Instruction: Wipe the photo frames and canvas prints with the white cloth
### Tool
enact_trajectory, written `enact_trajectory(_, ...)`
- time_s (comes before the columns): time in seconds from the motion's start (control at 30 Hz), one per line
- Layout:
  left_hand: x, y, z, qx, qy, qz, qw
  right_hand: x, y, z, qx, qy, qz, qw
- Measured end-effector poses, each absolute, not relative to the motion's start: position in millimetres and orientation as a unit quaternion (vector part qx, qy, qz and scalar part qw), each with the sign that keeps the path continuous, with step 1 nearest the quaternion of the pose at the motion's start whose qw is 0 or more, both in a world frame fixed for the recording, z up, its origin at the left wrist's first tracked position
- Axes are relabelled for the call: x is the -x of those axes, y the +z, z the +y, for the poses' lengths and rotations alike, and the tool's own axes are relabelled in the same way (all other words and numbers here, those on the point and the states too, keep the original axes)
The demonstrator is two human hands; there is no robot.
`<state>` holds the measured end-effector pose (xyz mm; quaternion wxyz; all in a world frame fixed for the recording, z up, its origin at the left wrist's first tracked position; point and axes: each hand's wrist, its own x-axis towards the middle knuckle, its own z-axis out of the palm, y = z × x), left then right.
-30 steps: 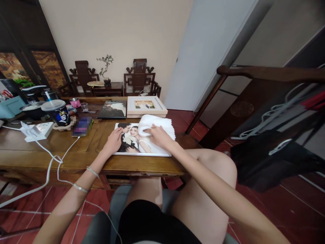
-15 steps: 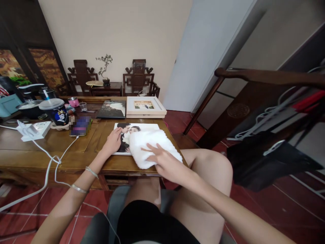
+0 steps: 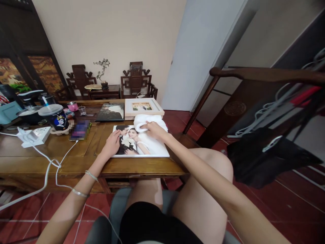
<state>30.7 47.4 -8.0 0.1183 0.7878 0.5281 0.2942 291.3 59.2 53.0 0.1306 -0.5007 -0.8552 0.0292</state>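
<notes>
A photo panel (image 3: 152,145) with a wedding couple printed on it lies flat near the table's front edge. My left hand (image 3: 113,141) rests on its left side, fingers stretched out over the edge of the picture. On the panel's far right part sits a fluffy white cloth (image 3: 152,120), bunched up, and it covers that corner. My right hand (image 3: 155,130) presses on the cloth with its fingers sunk partly into the pile. Some of its fingertips are hidden.
Behind the panel lie a dark picture panel (image 3: 110,112) and a white-framed picture (image 3: 143,107). A lidded cup (image 3: 58,117), a phone (image 3: 80,130) on a cable and a white power strip (image 3: 38,135) stand at left on the wooden table (image 3: 142,167). A wooden chair (image 3: 236,101) is at right.
My right hand has moved away from me with the white cloth, from the near right part of the panel to its far right corner. The cloth has bunched. My left hand stays put.
</notes>
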Motion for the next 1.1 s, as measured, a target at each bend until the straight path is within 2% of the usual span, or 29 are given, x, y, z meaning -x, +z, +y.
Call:
enact_trajectory(0.17,-33,-9,48,-0.779,0.291,0.541,0.127,-295,42,-6,0.457,0.019,-0.881,0.120)
enact_trajectory(0.4,-33,-13,49,-0.780,0.302,0.534,0.124,-309,47,-89,0.383,0.067,-0.916,0.101)
enact_trajectory(0.57,-32,-15,51,-0.778,0.315,0.529,0.123,-307,46,-59,0.377,0.066,-0.917,0.111)
enact_trajectory(0.87,-28,-12,53,-0.793,0.300,0.519,0.105,-270,50,46,0.485,0.011,-0.869,0.095)
enact_trajectory(0.97,-28,-13,55,-0.796,0.305,0.512,0.102,-259,52,36,0.496,-0.004,-0.864,0.088)
enact_trajectory(1.1,-29,-16,56,-0.793,0.311,0.514,0.102,-254,53,-20,0.467,-0.012,-0.882,0.067)
